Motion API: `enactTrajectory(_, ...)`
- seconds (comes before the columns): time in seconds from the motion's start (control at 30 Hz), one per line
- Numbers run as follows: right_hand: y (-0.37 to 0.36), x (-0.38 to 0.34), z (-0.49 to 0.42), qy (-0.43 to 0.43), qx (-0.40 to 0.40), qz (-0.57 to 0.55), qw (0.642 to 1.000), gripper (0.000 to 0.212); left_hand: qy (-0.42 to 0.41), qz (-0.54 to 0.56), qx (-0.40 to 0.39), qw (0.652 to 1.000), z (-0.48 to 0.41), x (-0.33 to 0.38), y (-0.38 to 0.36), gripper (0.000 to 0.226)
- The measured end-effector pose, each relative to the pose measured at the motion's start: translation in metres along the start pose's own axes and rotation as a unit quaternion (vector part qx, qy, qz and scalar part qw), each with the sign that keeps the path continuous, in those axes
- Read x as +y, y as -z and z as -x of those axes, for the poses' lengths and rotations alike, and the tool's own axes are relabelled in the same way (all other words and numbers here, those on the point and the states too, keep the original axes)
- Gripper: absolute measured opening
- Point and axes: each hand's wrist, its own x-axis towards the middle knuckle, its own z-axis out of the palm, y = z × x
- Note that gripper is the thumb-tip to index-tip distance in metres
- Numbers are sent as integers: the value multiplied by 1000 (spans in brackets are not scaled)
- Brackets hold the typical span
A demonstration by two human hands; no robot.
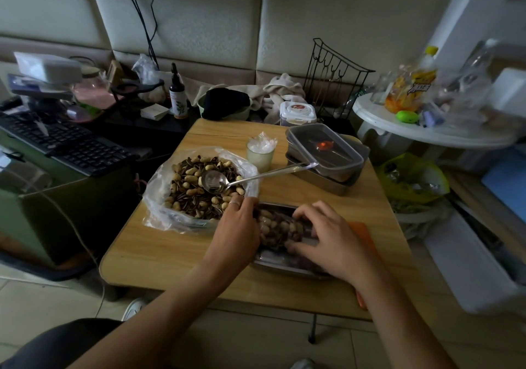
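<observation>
A small clear bag of peanuts and sunflower seeds (277, 228) lies in a steel tray (273, 260) near the front of the wooden table (170, 243). My left hand (237, 226), a ring on one finger, grips the bag's left side with curled fingers. My right hand (324, 235) curls over its right side and holds it. Behind the left hand sits a large open plastic bag of peanuts and seeds (199, 186), with a metal ladle (216, 182) lying in it, handle pointing right.
A cup holding plastic bags (260, 152) and stacked lidded containers (324, 155) stand at the table's back. An orange item (363, 235) lies under my right wrist. A keyboard (65, 144) is to the left, a white round table with bottles (427, 129) to the right.
</observation>
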Motion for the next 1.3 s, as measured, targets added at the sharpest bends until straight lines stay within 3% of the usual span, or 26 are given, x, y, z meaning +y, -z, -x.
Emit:
enactTrajectory(0.1, -5, -5, 1, 22, -17, 15, 1000, 48, 0, -3, 2, 1000, 0, 0, 0, 41)
enactTrajectory(0.33, -12, -1, -9, 21, 51, 36, 998, 37, -18, -9, 19, 1000, 0, -1, 0, 42)
enactTrajectory(0.53, -25, -7, -14, 57, 45, 45, 996, 39, -38, -21, 31, 999, -1, -4, -1, 42)
enactTrajectory(0.83, -8, -15, -20, 13, 3, 48, 999, 35, -25, 5, 18, 1000, 1, -5, -2, 43)
enactTrajectory(1.07, 2, -37, -51, 48, 241, -60, 967, 6, -18, 57, 41, 997, -7, -15, 16, 37)
enactTrajectory(1.3, -16, -74, -112, -25, 262, -93, 960, 25, -3, 43, 146, 988, -34, -53, 58, 21)
